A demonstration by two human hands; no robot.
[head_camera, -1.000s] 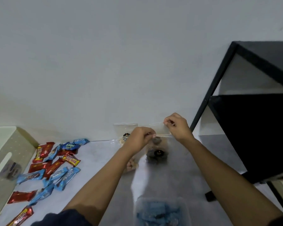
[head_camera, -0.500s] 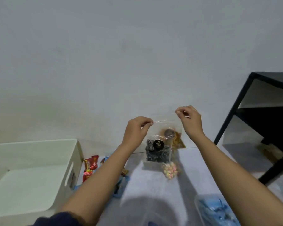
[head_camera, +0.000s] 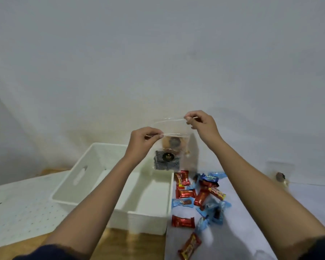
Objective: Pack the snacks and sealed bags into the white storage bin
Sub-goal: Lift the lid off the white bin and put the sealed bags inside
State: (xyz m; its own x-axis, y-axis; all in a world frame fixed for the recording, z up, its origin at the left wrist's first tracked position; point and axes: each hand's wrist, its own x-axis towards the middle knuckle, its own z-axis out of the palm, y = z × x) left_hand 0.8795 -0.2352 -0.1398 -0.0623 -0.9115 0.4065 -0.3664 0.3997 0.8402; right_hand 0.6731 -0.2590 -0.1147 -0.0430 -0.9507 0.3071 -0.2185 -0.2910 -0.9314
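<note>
Bag of clear plastic w/ a press-seal top was held up in the air by both hands, over the far right corner of the white plastic storage bin. Its top left corner was pinched btw. thumb and forefinger of the left hand, the other fingers being curled. Its top right corner was pinched likewise by the right hand, which was held higher, so the top edge was tilted. Inside the bag, a dark wavy-patterned packet w/ a round black label was seen at the bottom and an orange-brown packet above it.

The bin was set partly on a brown wooden surface, w/ a slot handle cut in its left wall. A white perforated board was laid just beside it at left. At right, small red and blue wrapped snacks were scattered on a white sheet, the nearest just beside the bin's right wall. A second clear bag was propped by the wall at far right; its contents could not be told.
</note>
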